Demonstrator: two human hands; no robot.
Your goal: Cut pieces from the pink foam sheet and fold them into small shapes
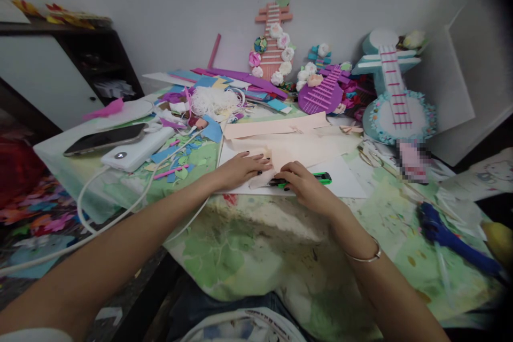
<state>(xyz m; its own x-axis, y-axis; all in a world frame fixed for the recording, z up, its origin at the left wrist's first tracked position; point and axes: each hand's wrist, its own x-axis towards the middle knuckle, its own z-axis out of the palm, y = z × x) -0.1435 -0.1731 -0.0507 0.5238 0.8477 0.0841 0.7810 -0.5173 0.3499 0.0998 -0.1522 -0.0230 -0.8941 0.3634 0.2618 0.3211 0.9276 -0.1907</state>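
My right hand (301, 183) is closed around a green and black box cutter (324, 178), whose front end points left over the paper. Flat beside it, my left hand (243, 170) presses with fingers stretched on a peach paper sheet (316, 148). A small cut piece of that pale paper (261, 180) lies between the two hands, by the cutter's tip. Under the sheet is a white board (348, 179) at the table's front edge. A longer peach strip (276, 126) lies behind.
Left are a phone (105, 139), a white power bank (138, 148) with a cable, and paper scraps (188, 157). Paper-flower instruments, including a pink one (273, 48) and a turquoise one (395, 93), stand at the back. Scissors (371, 156) and a blue glue gun (452, 238) lie right.
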